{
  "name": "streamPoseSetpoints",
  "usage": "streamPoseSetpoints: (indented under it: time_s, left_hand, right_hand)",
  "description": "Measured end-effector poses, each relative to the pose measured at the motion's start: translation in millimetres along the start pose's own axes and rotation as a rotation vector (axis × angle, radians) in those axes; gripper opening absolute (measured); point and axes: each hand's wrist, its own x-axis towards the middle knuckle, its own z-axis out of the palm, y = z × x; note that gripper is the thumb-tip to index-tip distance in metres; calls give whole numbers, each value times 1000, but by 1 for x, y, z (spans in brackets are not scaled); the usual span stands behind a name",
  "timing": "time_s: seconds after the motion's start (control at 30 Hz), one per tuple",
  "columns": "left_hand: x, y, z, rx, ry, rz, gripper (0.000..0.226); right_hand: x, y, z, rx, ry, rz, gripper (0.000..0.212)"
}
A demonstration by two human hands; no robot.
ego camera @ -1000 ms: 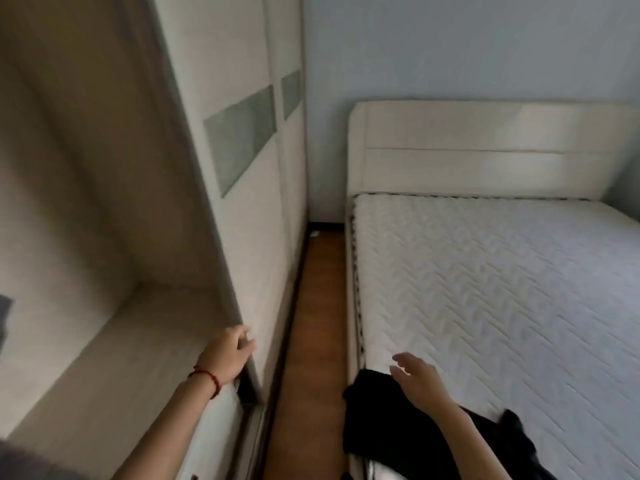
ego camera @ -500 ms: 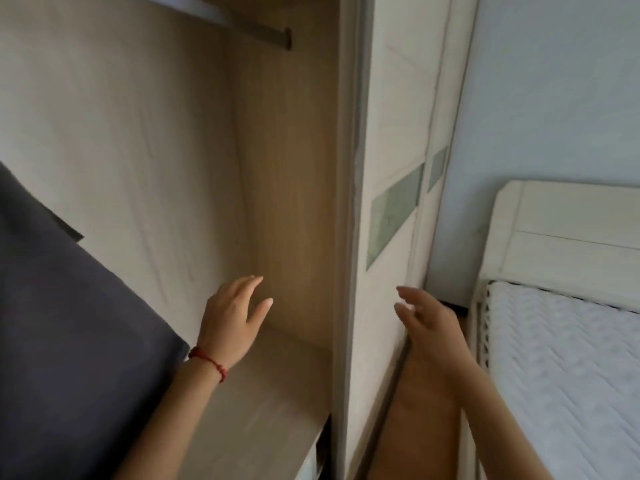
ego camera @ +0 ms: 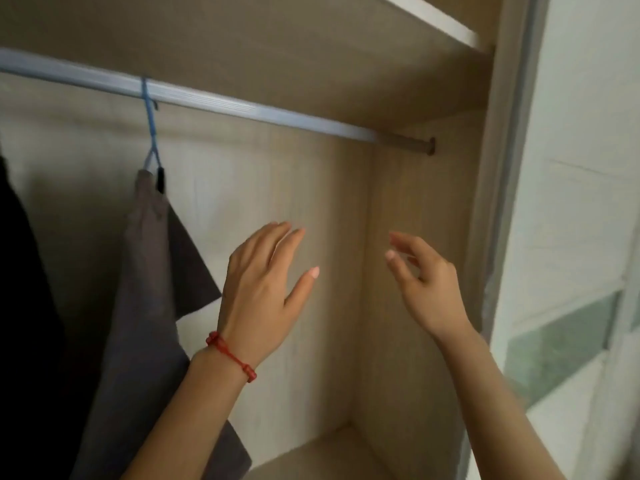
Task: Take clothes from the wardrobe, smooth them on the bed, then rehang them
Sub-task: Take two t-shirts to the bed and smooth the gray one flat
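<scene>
Open wardrobe (ego camera: 408,306) seen from inside the doorway, light wood-grain back and side panels. A metal hanging rail (ego camera: 221,102) runs across the upper part, fixed into the right side panel. A blue hanger (ego camera: 151,133) is hooked over the rail toward the left; a grey garment (ego camera: 145,306) is hung from it, draped down past the lower edge of the view, one sleeve angled out to the right. A second, black garment (ego camera: 24,306) is partly seen at the far left edge; its hanger is out of view. Left hand (ego camera: 263,289) is raised inside the wardrobe, back toward the camera, fingers extended and loosely spread, thumb out to the right; nothing is held. It sits just right of the grey garment's sleeve; contact cannot be told. A red string bracelet (ego camera: 231,355) is worn on the left wrist. Right hand (ego camera: 426,285) is raised near the right side panel, fingers relaxed and slightly bent, apart from each other, nothing gripped. A sliding door (ego camera: 571,237) with a green glass band is seen at the right.
</scene>
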Motion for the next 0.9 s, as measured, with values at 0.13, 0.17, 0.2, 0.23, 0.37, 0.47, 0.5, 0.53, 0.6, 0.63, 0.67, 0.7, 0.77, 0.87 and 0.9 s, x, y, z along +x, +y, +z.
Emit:
streamPoseSetpoints:
  time_s: [0.13,0.17,0.2,0.23,0.37,0.47,0.5,0.53,0.6,0.63,0.67,0.7,0.77,0.87,0.9]
  left_hand:
    - [27,-7,-40,171,113,17,46]
    - [31,-10,-50,228,121,13,46]
    - [34,-13,-60,291,122,11,46]
    - [36,-15,-70,350,116,7,47]
    - [37,-30,-106,536,123,-6,45]
    - [36,-48,-135,666,146,-41,45]
    - [36,-56,-144,703,154,-66,46]
    - [36,-65,-153,741,164,-98,47]
    - [36,-83,-167,798,182,-184,47]
    - [37,-93,-171,799,184,-240,47]
    - [38,-103,-174,774,172,-307,48]
    - [39,-112,-174,731,148,-381,49]
    - [41,-128,-171,643,98,-513,54]
    - [41,-144,-165,518,69,-727,55]
    - [41,-148,-163,491,75,-787,51]
  right_hand:
    - [46,-23,33,172,-69,-108,29]
    - [52,-30,43,214,-90,-128,30]
    - [58,-38,54,252,-110,-147,30]
    - [62,-47,65,288,-132,-166,31]
    - [67,-87,107,412,-228,-215,34]
    - [69,-116,131,510,-273,-192,35]
    - [70,-125,138,541,-289,-167,36]
    - [71,-134,145,576,-310,-133,37]
    - [73,-152,158,637,-393,-50,43]
    - [75,-161,165,651,-447,-17,52]
    - [75,-170,171,653,-504,11,60]
    - [75,-178,176,653,-557,36,62]
    - [76,-188,187,641,-636,62,59]
    - [82,-197,199,582,-701,77,43]
    - [85,-198,201,560,-704,84,34]
